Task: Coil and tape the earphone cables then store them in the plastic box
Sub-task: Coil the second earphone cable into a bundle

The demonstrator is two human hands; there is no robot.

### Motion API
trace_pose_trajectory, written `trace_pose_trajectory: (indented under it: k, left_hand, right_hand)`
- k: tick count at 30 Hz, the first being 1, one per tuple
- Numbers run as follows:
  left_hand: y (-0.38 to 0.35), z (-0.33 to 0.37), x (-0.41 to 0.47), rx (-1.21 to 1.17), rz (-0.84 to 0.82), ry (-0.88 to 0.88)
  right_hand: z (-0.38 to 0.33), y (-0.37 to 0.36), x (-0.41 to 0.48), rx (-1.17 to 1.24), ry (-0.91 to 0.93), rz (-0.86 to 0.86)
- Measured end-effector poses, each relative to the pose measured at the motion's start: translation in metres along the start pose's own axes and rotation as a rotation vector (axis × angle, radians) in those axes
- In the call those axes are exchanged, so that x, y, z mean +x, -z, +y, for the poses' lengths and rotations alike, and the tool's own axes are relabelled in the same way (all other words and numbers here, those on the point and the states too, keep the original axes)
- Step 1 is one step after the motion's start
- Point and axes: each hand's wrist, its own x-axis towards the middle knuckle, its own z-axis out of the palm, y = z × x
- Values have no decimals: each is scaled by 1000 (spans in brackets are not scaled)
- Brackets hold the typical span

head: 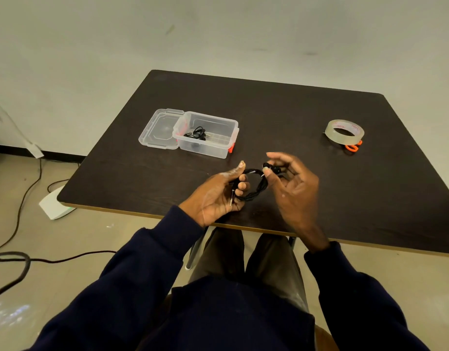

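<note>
Coiling is the step in hand, as I read it from the head view. The left hand (216,198) grips one side of the loop of black earphone cable (257,188), fingers curled round the gathered turns, with the jack plug (232,197) hanging below the curled fingers; I judge this grip serves as the anchor, so the turns cannot spring apart. The right hand (294,191) pinches the earbuds (272,169) between thumb and fingers at the opposite side of the loop, the other fingers loosely spread, a hold suited to feeding the last free end into the coil. The loop is held just above the near edge of the table (269,102), in front of the body, where both hands can reach it. The plastic box (210,148) stands farther back and to the left, with its lid (155,130) folded open flat beside it, so a finished bundle can be dropped in without a further step; one coiled earphone (195,135) already lies inside. The tape roll (344,138) lies flat at the right, well apart from the hands, and the orange scissors (353,147) lie touching it on its near side. I judge both are staged on the right-hand side for the taping step, which is not yet begun.
</note>
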Motion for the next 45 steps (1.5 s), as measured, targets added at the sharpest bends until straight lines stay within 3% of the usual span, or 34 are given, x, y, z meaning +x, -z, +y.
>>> trace_pose_trajectory:
  k: [6,10,15,20,27,33,38,45]
  left_hand:
    - [3,3,-5,334,-53,-202]
    - [0,8,-3,504,-66,-299]
    - [5,13,-6,348,-206,-182]
    - [10,20,-5,334,-218,-127]
    - [5,26,0,41,-174,-104]
    - [8,19,-3,228,-187,-88]
    - [8,21,-2,387,-238,-108]
    - [4,18,0,229,-196,-184]
  right_hand:
    - [-1,10,14,355,-207,-158]
    - [-10,9,20,335,-172,-256]
    - [-20,13,33,197,-112,-381]
    - [-18,12,47,187,-86,-436]
    - [-3,-10,23,710,-583,-356]
    - [-6,-16,7,829,-754,-286]
    - [-15,-4,23,695,-767,-397]
    - [-13,-14,7,843,-755,-330]
